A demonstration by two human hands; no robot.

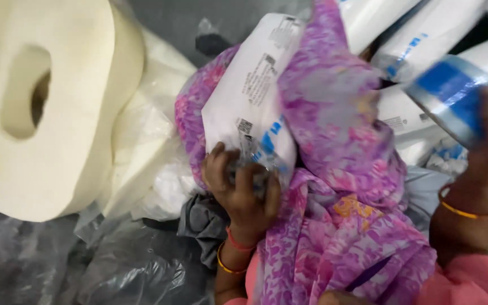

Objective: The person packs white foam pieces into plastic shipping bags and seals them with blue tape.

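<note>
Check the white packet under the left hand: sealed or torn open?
Cannot tell. The left hand covers the crinkled clear end of the white packet; no tear shows on the visible part.

Pink-purple floral cloth [334, 130], white/blue packet [252, 96], cream foam [40, 101], gold bangles [470, 213].

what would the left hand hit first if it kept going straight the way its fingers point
The left hand points up the frame and already grips the white plastic-wrapped pack, so it would meet that first; the purple floral cloth lies just beside. Depth is unclear.
</note>
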